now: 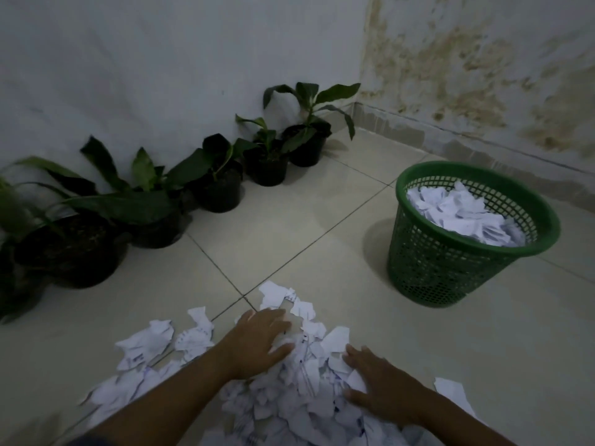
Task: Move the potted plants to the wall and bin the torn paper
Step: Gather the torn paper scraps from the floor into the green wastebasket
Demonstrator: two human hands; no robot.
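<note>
A heap of torn white paper (302,397) lies on the tiled floor at the bottom centre. My left hand (257,339) rests flat on the left side of the heap, fingers straight. My right hand (380,381) lies flat on its right side, fingers spread. A green mesh bin (444,268) stands at the right, with torn paper (463,210) inside near its rim. Several potted plants in black pots (222,188) stand in a row along the left wall.
The row of pots runs from the far corner (306,149) to the near left (70,249). A stained wall (483,75) rises behind the bin. A stray paper scrap (450,391) lies right of my right arm. Bare tiles (306,226) separate heap, pots and bin.
</note>
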